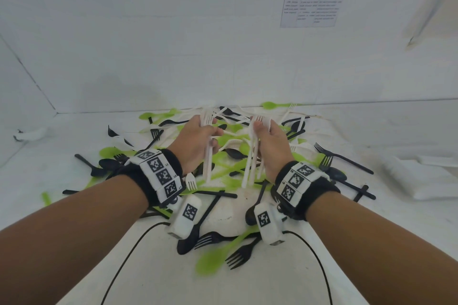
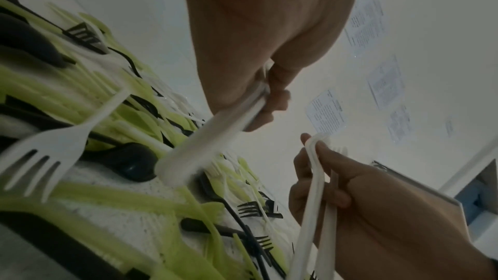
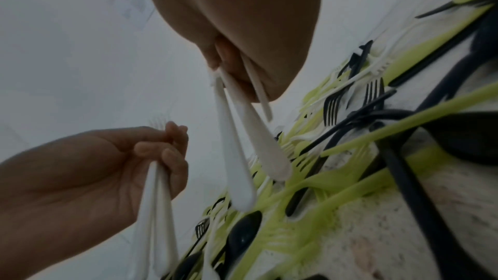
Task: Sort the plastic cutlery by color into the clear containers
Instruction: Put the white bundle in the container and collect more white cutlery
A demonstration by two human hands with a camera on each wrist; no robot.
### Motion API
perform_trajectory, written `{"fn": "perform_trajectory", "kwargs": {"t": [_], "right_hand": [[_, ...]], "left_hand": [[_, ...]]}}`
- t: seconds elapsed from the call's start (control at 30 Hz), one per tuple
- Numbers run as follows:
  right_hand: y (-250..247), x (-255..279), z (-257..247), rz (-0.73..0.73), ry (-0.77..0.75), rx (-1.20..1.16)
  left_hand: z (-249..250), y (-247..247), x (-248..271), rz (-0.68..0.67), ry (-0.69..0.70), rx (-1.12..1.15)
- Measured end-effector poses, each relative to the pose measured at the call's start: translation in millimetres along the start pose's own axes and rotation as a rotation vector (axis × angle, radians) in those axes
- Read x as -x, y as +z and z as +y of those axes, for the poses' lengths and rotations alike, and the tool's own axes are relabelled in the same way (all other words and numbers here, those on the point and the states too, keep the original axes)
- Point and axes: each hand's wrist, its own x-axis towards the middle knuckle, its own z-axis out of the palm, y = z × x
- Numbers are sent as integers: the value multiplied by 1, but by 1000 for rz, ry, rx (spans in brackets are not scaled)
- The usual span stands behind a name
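White forks [image 1: 207,156] bunch in left hand [image 1: 195,142]; right hand [image 1: 269,146] grips another white bundle [image 1: 251,163].

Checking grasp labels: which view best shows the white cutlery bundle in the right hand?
The right wrist view: the white cutlery bundle hangs sharp from the right hand, handles down. The head view shows it smaller, fork heads above the fingers. The left wrist view shows it from the side, slightly blurred.

Mixed cutlery [image 1: 223,163] is crowding the table's [image 1: 396,131] middle — little bare room there. Its edges are lying open.
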Motion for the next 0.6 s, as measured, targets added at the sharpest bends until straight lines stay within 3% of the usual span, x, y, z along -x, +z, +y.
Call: {"fn": "perform_trajectory", "kwargs": {"t": [0.1, 0.23, 0.37, 0.6], "right_hand": [[5, 3, -2, -91, 25, 0], [22, 9, -5, -195, 68, -113], [31, 9, 0, -155, 86, -133], [28, 10, -3, -239, 182, -199]], "left_hand": [[-3, 7, 1, -57, -53, 9], [-5, 26, 12, -259, -95, 102], [-7, 35, 13, -166, -36, 82], [-7, 28, 10, -202, -58, 79]]}}
